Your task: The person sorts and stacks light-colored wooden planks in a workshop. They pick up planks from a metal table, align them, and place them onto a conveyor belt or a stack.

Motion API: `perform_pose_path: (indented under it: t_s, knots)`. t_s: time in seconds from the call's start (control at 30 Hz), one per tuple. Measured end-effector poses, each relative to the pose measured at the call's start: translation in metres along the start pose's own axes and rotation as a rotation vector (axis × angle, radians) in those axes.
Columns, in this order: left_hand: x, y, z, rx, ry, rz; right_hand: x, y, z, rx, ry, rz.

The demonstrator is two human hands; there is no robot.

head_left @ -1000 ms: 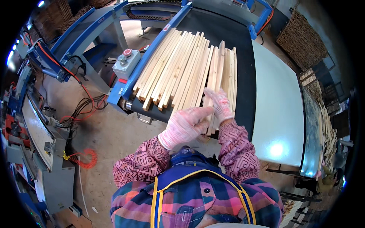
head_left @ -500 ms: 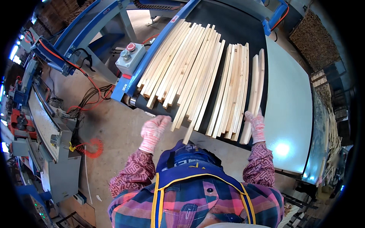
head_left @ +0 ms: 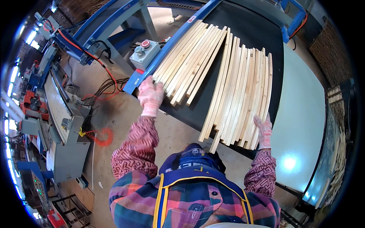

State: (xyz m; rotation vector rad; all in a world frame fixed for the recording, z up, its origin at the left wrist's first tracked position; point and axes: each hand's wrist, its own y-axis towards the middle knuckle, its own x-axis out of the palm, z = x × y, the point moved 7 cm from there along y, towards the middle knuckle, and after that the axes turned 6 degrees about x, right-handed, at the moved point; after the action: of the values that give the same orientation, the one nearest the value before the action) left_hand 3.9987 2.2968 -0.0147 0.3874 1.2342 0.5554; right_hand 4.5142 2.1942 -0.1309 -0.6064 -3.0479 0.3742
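Observation:
Pale wooden slats lie in two bunches on a black conveyor belt (head_left: pixel 254 36). The left bunch (head_left: pixel 192 60) fans out beside the blue side rail. The right bunch (head_left: pixel 241 95) hangs over the belt's near edge. My left hand (head_left: pixel 150 97), in a pink-white glove, rests against the near ends of the left bunch. My right hand (head_left: pixel 263 131), gloved the same, presses on the right side of the right bunch near its lower ends.
A grey control box (head_left: pixel 143 53) with a red and a dark button is fixed to the blue frame (head_left: pixel 114 19). Red cables (head_left: pixel 102 135) and grey machinery (head_left: pixel 61 114) stand at left. A pale flat table surface (head_left: pixel 300 114) lies to the right, with stacked wood (head_left: pixel 334 167) beyond.
My hands have spread apart from the middle: the left went to the left bunch, the right to the outer edge of the right bunch. The slats have split into two groups.

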Motion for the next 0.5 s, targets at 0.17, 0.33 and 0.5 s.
perform_pose_path:
  t_s: [0.17, 0.33, 0.5]
  knots:
    - [0.030, -0.001, -0.041, -0.313, -0.293, -0.030, 0.001, -0.006, -0.005, -0.005, 0.000, -0.005]
    - [0.069, 0.013, -0.037, -0.237, -0.425, -0.487, -0.003, 0.000, -0.008, 0.016, 0.088, -0.058]
    - [0.081, 0.114, 0.038, -0.060, 0.012, -0.498, 0.001, 0.009, -0.001, -0.075, -0.059, -0.017]
